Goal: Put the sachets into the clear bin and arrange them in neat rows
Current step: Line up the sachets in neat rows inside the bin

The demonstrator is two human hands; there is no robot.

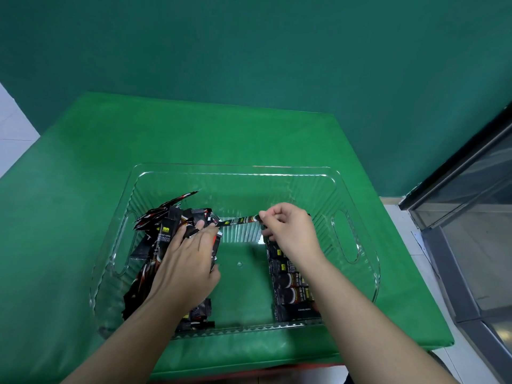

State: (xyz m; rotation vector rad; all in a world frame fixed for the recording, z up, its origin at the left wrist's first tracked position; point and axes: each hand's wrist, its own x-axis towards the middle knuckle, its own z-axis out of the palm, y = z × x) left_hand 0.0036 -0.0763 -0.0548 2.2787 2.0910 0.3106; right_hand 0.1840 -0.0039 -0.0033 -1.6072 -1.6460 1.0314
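A clear plastic bin (235, 173) with ribbed walls and side handles stands on the green table. A loose heap of black sachets (166, 228) fills its left side. My left hand (188, 259) lies on that heap, fingers spread among the sachets. Along the right side lies a neat row of black sachets (291, 289). My right hand (288, 231) hovers above the far end of that row and pinches one end of a single black sachet (238, 220), which stretches leftwards to the fingertips of my left hand.
The green-covered table (83, 189) reaches a dark green wall at the back. A glass-fronted cabinet (476, 217) with a dark frame stands to the right. White floor shows at the far left and right.
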